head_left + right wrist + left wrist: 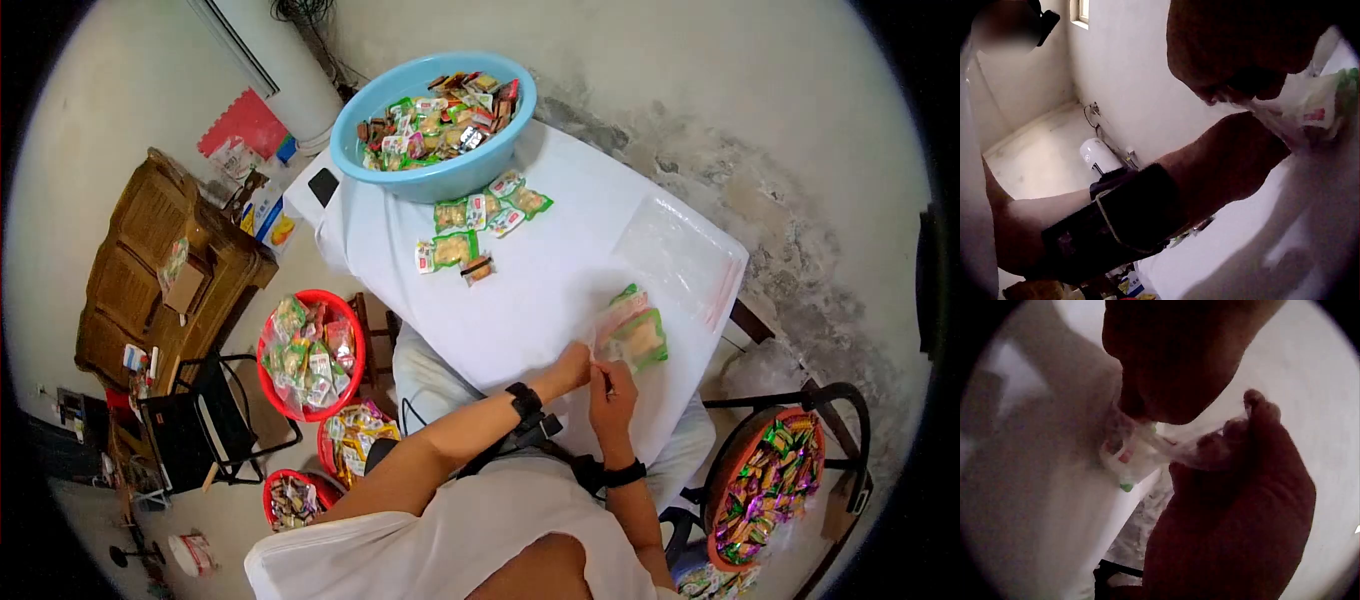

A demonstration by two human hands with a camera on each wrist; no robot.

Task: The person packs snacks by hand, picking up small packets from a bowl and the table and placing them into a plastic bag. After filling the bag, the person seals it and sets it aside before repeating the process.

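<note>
Pinching the gathered mouth of a clear bag (608, 325) with your left hand (571, 366) and right hand (613, 392), green-edged packets (641, 337) inside, at the counter's (520, 300) near right, blue basin (432, 178) far left.

the left hand (570, 368) and right hand (612, 395) partly hide the clear bag (610, 320). print on the green-edged packets (643, 336) is too small to read.
</note>
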